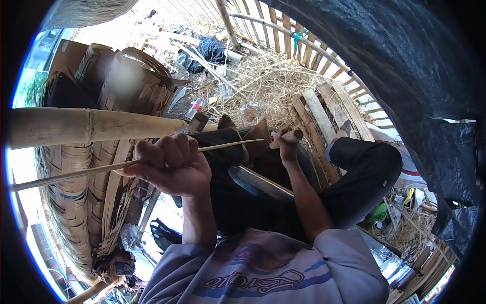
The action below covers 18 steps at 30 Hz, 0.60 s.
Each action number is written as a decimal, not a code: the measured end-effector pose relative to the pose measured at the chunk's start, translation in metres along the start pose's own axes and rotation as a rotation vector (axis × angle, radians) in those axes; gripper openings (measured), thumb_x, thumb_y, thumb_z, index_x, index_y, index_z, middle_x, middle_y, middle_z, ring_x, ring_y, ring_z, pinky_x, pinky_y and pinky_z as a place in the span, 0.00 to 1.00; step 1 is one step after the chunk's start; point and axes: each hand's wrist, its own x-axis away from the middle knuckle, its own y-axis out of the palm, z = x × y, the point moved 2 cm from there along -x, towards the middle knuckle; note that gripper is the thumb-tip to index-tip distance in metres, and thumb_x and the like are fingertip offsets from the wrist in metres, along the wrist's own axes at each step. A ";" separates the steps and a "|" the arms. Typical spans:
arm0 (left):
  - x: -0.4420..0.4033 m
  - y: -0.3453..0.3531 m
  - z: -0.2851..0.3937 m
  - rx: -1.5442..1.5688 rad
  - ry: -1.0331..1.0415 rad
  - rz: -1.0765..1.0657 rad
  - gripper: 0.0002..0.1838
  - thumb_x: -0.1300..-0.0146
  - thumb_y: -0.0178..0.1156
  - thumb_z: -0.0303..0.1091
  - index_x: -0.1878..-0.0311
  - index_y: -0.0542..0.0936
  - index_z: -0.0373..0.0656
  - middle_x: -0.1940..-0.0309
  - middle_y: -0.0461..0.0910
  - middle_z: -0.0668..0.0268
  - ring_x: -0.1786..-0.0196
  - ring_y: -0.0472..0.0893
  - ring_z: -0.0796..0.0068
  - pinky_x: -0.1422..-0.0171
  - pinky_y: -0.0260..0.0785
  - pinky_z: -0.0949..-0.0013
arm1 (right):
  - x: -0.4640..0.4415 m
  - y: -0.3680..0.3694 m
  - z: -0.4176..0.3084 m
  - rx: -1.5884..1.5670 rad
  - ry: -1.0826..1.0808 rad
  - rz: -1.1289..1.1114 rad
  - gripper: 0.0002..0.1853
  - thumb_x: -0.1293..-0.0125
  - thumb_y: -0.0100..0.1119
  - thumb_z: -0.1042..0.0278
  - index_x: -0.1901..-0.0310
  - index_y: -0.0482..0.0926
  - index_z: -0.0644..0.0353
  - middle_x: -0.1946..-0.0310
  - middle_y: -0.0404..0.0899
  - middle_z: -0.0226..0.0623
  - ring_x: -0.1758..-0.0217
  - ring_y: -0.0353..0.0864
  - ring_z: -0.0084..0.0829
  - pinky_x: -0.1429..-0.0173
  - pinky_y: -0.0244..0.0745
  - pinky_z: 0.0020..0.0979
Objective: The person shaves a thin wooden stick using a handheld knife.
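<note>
- Straight to what's hard to see: the black rim of the round view crops the edges, and the far end of the stick (81, 173) runs to the bright left margin, so its full length can't be read; a pale smudge blurs part of the woven matting (66, 218) too.
- Here's the left hand (169, 164), fingers curled in tight and closed round the stick; the knuckles face up and the fist covers that stretch of it; the thin tip pokes out on the other side, near the right hand (287, 147).
- Over to that right hand, fingers wrapped round a thick wooden handle (292, 136); its round butt shows beyond the fist, while whatever the other end carries is hard to make out against the dark and brown shapes behind.
- Down between the legs in dark trousers (362, 162), a long grey strip (260, 183) lies at a slant; whether it's a blade, I can't tell.
- On the left, a thick bamboo pole (96, 126) crosses in front of the matting; it runs behind the left hand, above the stick.
- Out ahead, loose straw (268, 73) covers the ground; a plastic bottle (196, 106) lies near it, with planks (316, 109) to the right.
</note>
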 end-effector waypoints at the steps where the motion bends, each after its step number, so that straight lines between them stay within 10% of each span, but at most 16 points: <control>1: 0.001 0.002 -0.001 0.016 -0.004 0.004 0.27 0.34 0.38 0.63 0.78 0.53 0.51 0.90 0.46 0.77 0.85 0.41 0.84 0.84 0.33 0.74 | 0.002 -0.002 0.006 0.111 0.074 0.019 0.10 0.45 0.62 0.78 0.72 0.69 0.55 0.79 0.69 0.26 0.79 0.69 0.15 0.74 0.65 0.20; 18: 0.003 -0.002 0.003 0.012 -0.015 -0.010 0.28 0.34 0.37 0.63 0.79 0.53 0.51 0.91 0.46 0.76 0.86 0.41 0.85 0.84 0.33 0.74 | 0.004 0.012 -0.031 -0.205 -0.003 -0.010 0.09 0.45 0.57 0.77 0.71 0.66 0.56 0.77 0.66 0.29 0.74 0.67 0.21 0.64 0.66 0.26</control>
